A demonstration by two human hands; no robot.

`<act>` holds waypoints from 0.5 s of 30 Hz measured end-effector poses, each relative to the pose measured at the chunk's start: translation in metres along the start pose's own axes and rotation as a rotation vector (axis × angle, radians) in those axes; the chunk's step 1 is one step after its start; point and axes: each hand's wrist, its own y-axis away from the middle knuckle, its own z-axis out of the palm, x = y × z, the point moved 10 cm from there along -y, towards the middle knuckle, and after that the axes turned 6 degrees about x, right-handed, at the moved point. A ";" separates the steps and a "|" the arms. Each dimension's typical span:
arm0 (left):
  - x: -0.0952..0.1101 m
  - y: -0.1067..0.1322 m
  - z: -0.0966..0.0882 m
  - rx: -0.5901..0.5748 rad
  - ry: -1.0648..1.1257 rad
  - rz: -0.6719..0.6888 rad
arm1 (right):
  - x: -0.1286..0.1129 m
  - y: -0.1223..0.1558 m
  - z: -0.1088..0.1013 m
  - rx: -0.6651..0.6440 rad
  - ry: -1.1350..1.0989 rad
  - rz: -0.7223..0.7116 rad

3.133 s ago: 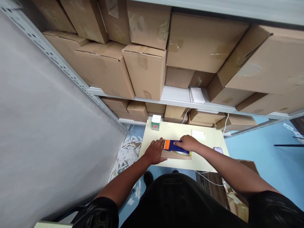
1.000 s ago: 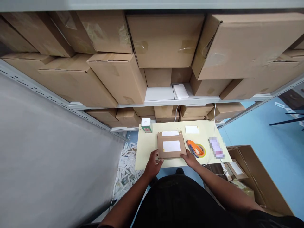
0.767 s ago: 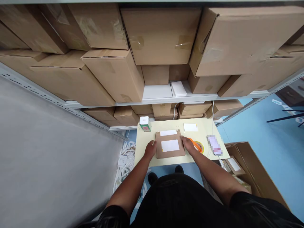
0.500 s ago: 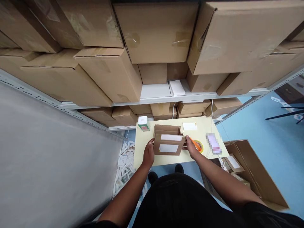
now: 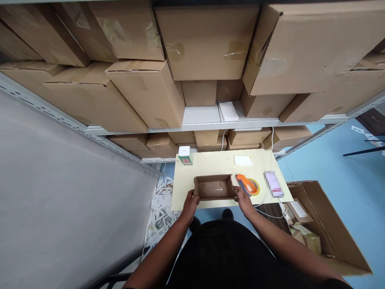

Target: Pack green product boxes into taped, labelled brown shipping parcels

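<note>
Where the grey wall meets the floor at the far left, a heap of white paper scraps (image 5: 161, 208) lies beside the pale yellow table (image 5: 210, 164). On the table's far left corner stands a small white and green carton (image 5: 184, 155). Nearer the person, the left hand (image 5: 191, 202) grips the left end of a flat cardboard box (image 5: 214, 188), with fingers curled over its edge. This box sits over the near middle of the table, turned so that a brown face with interlocking flaps shows; whether it rests on the tabletop or hangs just above it cannot be told. At its right end the right hand (image 5: 244, 200) is clamped in the same way, fingers wrapped on the edge. Just beside that hand lies an orange tape dispenser (image 5: 246, 185), and a white card (image 5: 243, 161) lies farther back. Right of the dispenser is a phone (image 5: 272, 184) near the table's edge. On the blue floor beyond stands an open carton (image 5: 327, 224).
</note>
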 end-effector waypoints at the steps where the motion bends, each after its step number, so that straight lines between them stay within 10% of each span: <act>1: -0.002 -0.002 -0.002 0.020 0.000 -0.005 | 0.002 -0.003 -0.003 0.010 0.009 -0.008; 15: -0.001 0.027 -0.007 0.197 -0.105 0.196 | 0.008 -0.018 -0.007 -0.186 0.054 -0.028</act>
